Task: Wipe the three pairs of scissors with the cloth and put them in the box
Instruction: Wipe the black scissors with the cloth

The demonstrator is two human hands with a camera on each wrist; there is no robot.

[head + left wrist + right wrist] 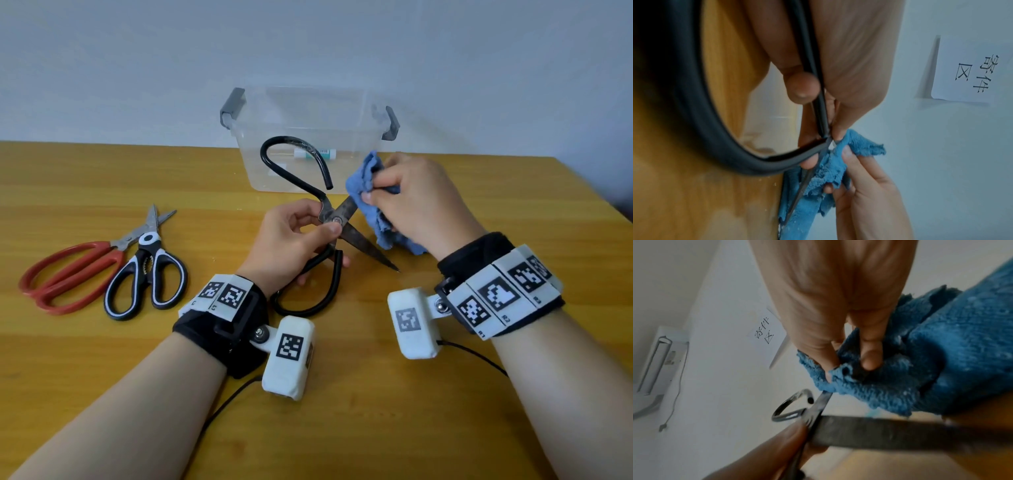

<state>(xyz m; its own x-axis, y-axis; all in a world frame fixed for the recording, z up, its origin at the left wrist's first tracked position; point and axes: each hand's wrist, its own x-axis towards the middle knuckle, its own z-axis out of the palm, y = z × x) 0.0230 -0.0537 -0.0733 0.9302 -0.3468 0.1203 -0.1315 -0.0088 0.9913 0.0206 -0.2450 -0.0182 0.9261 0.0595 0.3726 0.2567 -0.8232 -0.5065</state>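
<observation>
Left hand [291,236] gripping opened black iron scissors [346,222] at the pivot, right hand [421,202] pinching blue cloth [359,185] around one blade, red scissors [72,270] and black-white kitchen shears [150,274] on tabletop [342,428], clear box [308,113] behind.

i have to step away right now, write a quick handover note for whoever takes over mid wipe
Left hand: grips the big black scissors near the pivot, blades spread open.
Right hand: pinches the blue cloth around the upper blade.
Red scissors and black-and-white scissors lie on the table to the left, handles overlapping.
The clear box stands at the back with no scissors in it.
Done: nothing boxed; the first pair is being wiped.
Left: finish this pair and box it, then wipe and box the other two.
</observation>
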